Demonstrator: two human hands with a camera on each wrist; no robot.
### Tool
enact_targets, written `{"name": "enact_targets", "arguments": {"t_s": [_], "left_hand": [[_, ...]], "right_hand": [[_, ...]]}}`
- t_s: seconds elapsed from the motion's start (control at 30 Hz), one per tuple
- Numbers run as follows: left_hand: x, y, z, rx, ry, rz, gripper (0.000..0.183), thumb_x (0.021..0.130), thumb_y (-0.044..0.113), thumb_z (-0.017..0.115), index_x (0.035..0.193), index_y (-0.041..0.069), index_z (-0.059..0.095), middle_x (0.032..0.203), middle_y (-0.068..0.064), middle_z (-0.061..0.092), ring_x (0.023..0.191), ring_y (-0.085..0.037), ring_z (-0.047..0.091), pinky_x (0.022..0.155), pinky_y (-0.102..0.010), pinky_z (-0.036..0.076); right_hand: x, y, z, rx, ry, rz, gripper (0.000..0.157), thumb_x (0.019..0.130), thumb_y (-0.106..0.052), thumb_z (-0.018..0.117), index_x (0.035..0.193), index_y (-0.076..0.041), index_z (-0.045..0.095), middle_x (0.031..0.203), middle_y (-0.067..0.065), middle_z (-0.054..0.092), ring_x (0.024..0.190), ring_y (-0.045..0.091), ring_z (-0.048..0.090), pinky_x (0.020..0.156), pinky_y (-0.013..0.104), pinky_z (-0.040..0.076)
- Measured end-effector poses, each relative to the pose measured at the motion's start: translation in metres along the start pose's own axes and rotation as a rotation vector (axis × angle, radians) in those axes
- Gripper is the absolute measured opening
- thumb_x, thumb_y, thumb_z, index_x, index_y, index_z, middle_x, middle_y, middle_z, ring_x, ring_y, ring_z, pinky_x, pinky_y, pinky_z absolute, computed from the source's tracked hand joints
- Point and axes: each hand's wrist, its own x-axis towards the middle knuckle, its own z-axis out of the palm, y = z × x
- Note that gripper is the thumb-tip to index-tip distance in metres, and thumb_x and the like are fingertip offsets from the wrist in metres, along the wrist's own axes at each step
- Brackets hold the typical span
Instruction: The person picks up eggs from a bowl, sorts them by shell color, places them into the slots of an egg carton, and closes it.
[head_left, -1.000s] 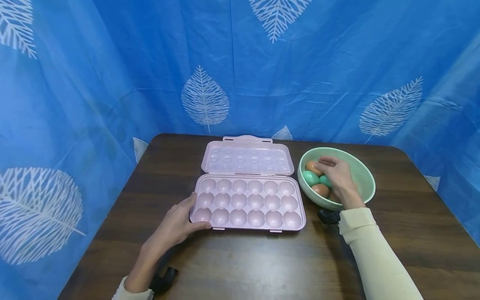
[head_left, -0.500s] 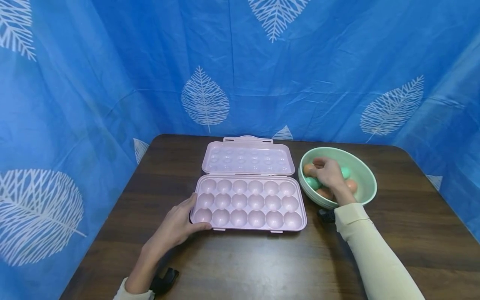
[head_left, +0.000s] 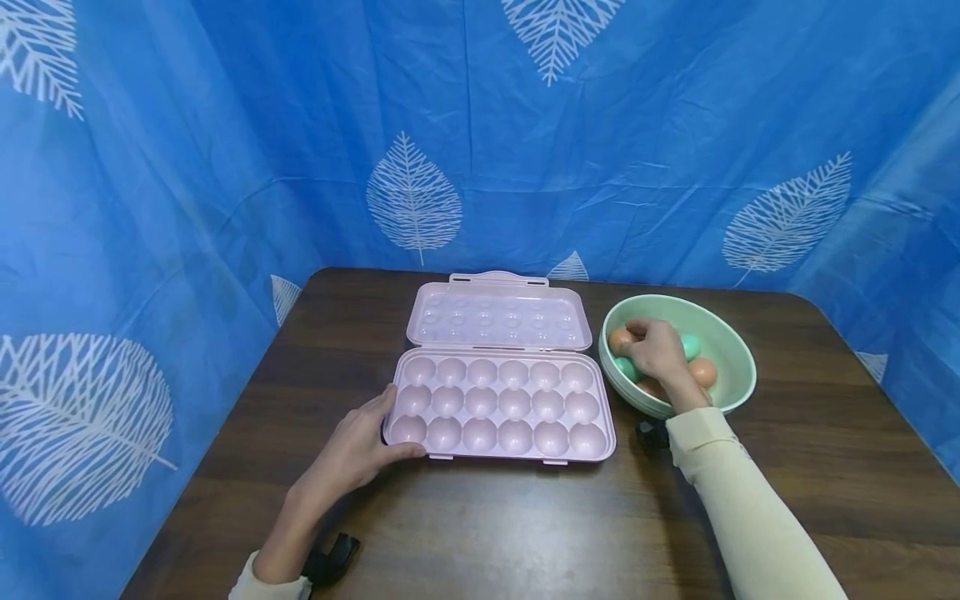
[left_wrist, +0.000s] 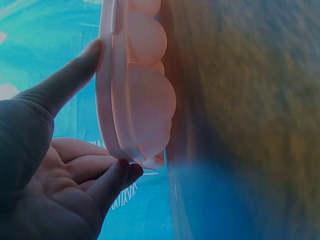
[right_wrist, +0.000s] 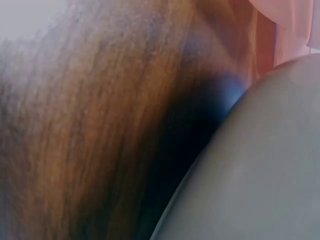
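A pale pink egg box (head_left: 482,419) with rows of round hollows lies on the table, its clear lid (head_left: 498,317) folded back behind it. My left hand (head_left: 352,446) grips the box's near left corner. In the left wrist view, thumb and fingertips meet the rim of the egg box (left_wrist: 107,90) from two sides. To the right, a light green bowl (head_left: 731,367) holds brown and green eggs. Reaching into it, my right hand (head_left: 660,350) has thumb and fingers around a brown egg (head_left: 619,340) at the bowl's left side. The right wrist view shows only the bowl's outer wall (right_wrist: 260,165), hiding the fingers.
Green eggs (head_left: 690,345) and another brown egg (head_left: 702,372) lie around the right hand in the bowl. The bowl stands close beside the egg box. Behind the dark wooden table (head_left: 495,533) hangs a blue curtain (head_left: 525,167) with white leaf prints.
My right hand has shifted left and slightly down in the bowl, its fingers closing around the brown egg, which moved a little left. Eggs at its right came into view. The left hand stays put.
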Motion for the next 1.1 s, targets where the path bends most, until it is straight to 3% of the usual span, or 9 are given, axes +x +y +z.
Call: {"name": "enact_targets", "arguments": {"t_s": [0.27, 0.63, 0.97, 1.1], "left_hand": [[0.0, 0.0, 0.001, -0.009, -0.009, -0.003, 0.11, 0.075, 0.053, 0.081, 0.15, -0.008, 0.029, 0.151, -0.028, 0.036, 0.135, -0.043, 0.04, 0.107, -0.055, 0.036], [0.001, 0.001, 0.0, -0.012, -0.004, 0.005, 0.109, 0.075, 0.051, 0.082, 0.15, -0.008, 0.029, 0.151, -0.028, 0.035, 0.135, -0.043, 0.04, 0.107, -0.055, 0.036], [0.0, 0.001, -0.001, -0.017, -0.004, -0.009, 0.11, 0.075, 0.052, 0.082, 0.151, -0.007, 0.029, 0.151, -0.028, 0.036, 0.135, -0.043, 0.041, 0.107, -0.056, 0.036], [0.0, 0.001, 0.0, -0.011, -0.003, -0.004, 0.11, 0.075, 0.052, 0.082, 0.15, -0.008, 0.029, 0.151, -0.028, 0.036, 0.135, -0.043, 0.041, 0.107, -0.055, 0.036]], "right_hand": [[-0.005, 0.001, -0.004, 0.076, 0.036, 0.054, 0.047, 0.091, -0.004, 0.06, 0.134, 0.014, 0.051, 0.132, 0.032, 0.054, 0.121, 0.043, 0.051, 0.104, 0.053, 0.04], [-0.015, -0.003, -0.009, 0.216, 0.188, 0.046, 0.047, 0.093, -0.01, 0.063, 0.135, 0.008, 0.054, 0.128, 0.027, 0.059, 0.119, 0.039, 0.055, 0.103, 0.048, 0.042], [-0.027, -0.02, -0.009, 0.4, 0.263, 0.072, 0.052, 0.092, -0.02, 0.071, 0.136, 0.003, 0.055, 0.133, 0.02, 0.059, 0.126, 0.029, 0.054, 0.105, 0.04, 0.042], [-0.034, -0.033, -0.006, 0.45, 0.337, 0.051, 0.048, 0.091, -0.02, 0.072, 0.133, -0.001, 0.059, 0.13, 0.015, 0.062, 0.123, 0.024, 0.056, 0.102, 0.034, 0.046]]}}
